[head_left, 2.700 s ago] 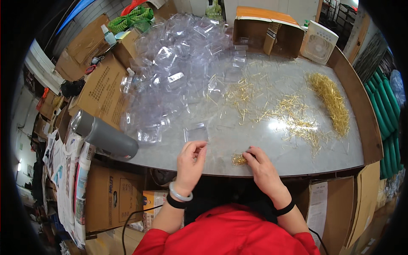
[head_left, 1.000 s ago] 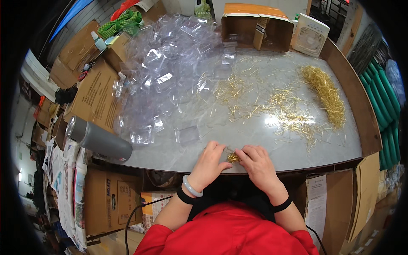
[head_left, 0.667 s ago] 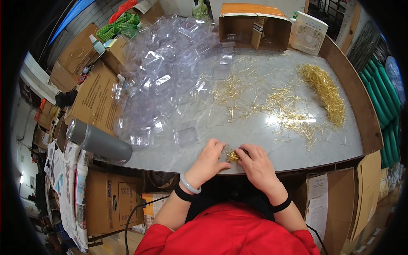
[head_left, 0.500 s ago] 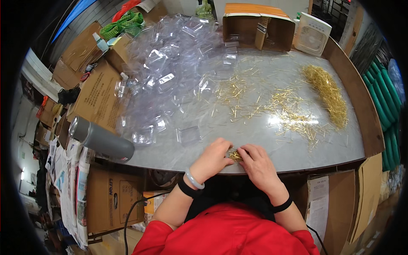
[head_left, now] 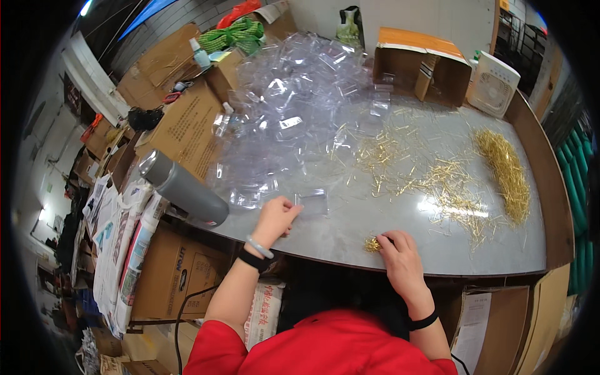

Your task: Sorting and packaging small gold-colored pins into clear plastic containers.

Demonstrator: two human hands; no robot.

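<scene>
Left hand (head_left: 275,220): fingers curled beside clear tray (head_left: 314,204); whether they pinch anything cannot be told.
Right hand (head_left: 404,262): fingertips pinching gold wire bundle (head_left: 371,244).
Bundle: near table (head_left: 344,228) front edge, partly covered.

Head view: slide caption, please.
Right hand holds gold wire bundle; left hand near clear plastic piece on grey table.

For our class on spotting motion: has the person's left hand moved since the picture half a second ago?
Yes: the left hand has moved left, closer to the unmoved grey flask.
</scene>
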